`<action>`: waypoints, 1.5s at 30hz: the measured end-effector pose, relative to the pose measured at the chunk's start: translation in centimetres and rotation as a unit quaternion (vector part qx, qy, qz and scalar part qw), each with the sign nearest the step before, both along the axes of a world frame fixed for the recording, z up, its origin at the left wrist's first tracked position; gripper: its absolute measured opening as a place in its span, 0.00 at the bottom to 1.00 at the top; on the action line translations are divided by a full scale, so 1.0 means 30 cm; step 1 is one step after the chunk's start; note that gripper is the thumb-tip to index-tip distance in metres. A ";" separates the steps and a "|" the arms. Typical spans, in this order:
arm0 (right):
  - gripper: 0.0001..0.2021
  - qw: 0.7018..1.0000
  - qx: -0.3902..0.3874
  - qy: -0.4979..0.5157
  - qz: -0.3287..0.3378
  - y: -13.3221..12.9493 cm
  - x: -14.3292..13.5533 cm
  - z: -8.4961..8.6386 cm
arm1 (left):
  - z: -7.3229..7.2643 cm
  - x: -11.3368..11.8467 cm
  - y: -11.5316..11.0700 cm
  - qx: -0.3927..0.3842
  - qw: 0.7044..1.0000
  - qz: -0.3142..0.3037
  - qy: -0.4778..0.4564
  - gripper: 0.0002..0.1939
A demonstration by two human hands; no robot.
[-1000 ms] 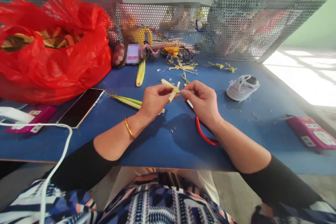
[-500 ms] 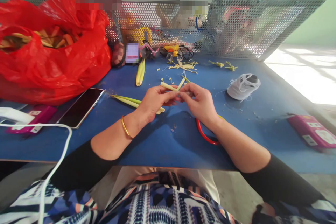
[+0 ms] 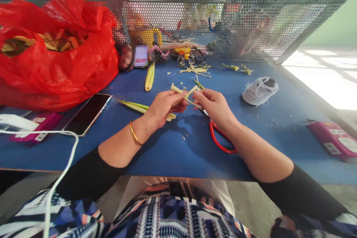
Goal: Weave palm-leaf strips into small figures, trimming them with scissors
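Note:
My left hand (image 3: pixel 165 107) pinches folded pale-green leaf strips, which look like husk (image 3: pixel 177 89), between thumb and fingers, with several ends sticking out. My right hand (image 3: pixel 213 105) is closed at the right side of the same strips, its thumb and forefinger on one end. Under my right hand and wrist lie scissors with red handles (image 3: pixel 216 145), their blades partly hidden. A long green-and-pale leaf piece (image 3: pixel 135 107) rests on the table, running beneath my left hand. Another pale yellow-green leaf piece (image 3: pixel 150 77) lies farther back.
A red plastic bag (image 3: pixel 92 70) of dry leaf pieces stands at left, near a phone (image 3: pixel 86 115) and a white cable (image 3: pixel 63 171). A white thread spool (image 3: pixel 260 91) and a magenta pack (image 3: pixel 333 139) are at right. Scraps (image 3: pixel 195 69) lie before the perforated metal screen (image 3: pixel 173 15).
My right hand has drawn slightly away from the left, and the crossed strip ends show more between them. More of the scissors is uncovered.

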State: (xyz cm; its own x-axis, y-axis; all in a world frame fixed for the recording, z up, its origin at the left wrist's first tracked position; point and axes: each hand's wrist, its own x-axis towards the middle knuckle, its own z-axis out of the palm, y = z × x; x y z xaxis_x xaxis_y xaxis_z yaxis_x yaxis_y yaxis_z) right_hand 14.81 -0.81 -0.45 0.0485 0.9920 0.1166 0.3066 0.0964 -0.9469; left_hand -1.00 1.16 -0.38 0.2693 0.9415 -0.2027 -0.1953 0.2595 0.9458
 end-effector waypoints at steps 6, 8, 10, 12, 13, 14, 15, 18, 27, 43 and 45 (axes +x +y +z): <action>0.15 0.996 0.007 0.084 0.015 0.017 0.008 -0.025 | -0.008 0.013 -0.019 0.002 0.998 -0.036 0.049 0.13; 0.12 0.998 0.031 0.059 0.003 0.015 0.008 -0.026 | -0.013 0.016 -0.020 0.008 0.998 -0.039 0.057 0.11; 0.09 0.998 0.047 0.031 0.014 0.011 0.006 -0.019 | -0.015 0.015 -0.020 0.019 0.996 -0.050 0.071 0.09; 0.09 0.997 0.051 0.007 0.048 0.006 0.002 -0.010 | -0.013 0.014 -0.023 0.035 0.993 -0.072 0.091 0.08; 0.10 0.997 0.048 0.002 0.062 0.004 0.000 -0.006 | -0.011 0.013 -0.026 0.043 0.990 -0.085 0.100 0.08; 0.10 0.997 0.041 0.002 0.071 0.002 -0.002 -0.005 | -0.008 0.013 -0.029 0.049 0.988 -0.096 0.106 0.09; 0.11 0.997 0.035 0.008 0.071 0.000 -0.004 -0.006 | -0.005 0.014 -0.033 0.055 0.987 -0.104 0.111 0.10; 0.09 0.998 0.035 0.031 0.037 0.001 -0.008 -0.024 | 0.007 0.019 -0.046 0.077 0.983 -0.120 0.115 0.14; 0.06 0.934 0.270 -0.216 -0.092 -0.031 0.007 0.021 | -0.001 0.014 -0.025 -0.001 0.999 -0.051 0.001 0.10; 0.15 0.995 0.004 0.034 0.088 -0.040 -0.047 -0.024 | -0.005 0.046 -0.034 -0.028 0.986 0.052 -0.155 0.13; 0.14 0.995 0.012 0.017 0.101 -0.041 -0.043 -0.018 | -0.009 0.045 -0.030 -0.024 0.986 0.052 -0.154 0.13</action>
